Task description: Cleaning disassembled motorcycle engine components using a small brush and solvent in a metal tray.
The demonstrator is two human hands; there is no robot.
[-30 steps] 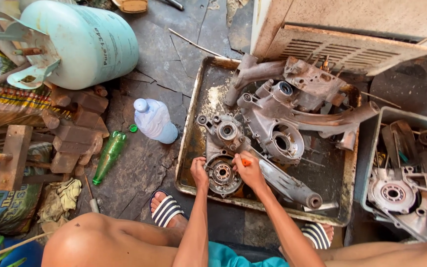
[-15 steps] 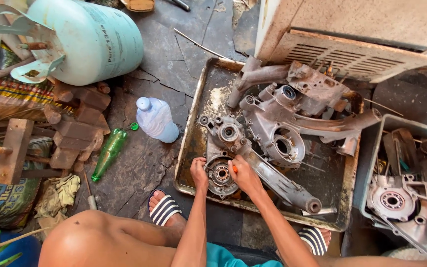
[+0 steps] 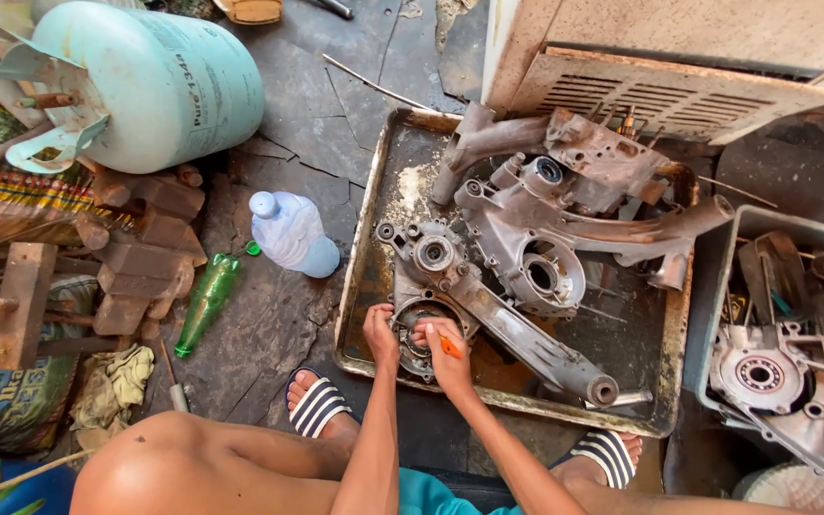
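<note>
the rusty metal tray (image 3: 364, 286) held the engine crankcase (image 3: 526, 257) flat, catching grime. the round bearing housing (image 3: 419, 336) sat at the near edge beneath both hands. the left hand (image 3: 381, 336) gripped its rim, steadying it. the right hand (image 3: 447, 355) was closed on a small orange tool (image 3: 449, 345), tip inside the bore.

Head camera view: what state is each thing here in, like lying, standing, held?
Left hand: gripping the engine casing's rim.
Right hand: holding a small orange tool.
Engine casing: lying in the metal tray, grimy.
Clear plastic bottle: on its side, capped.
Green bottle: lying down, uncapped.
Gas cylinder: on its side.
</note>
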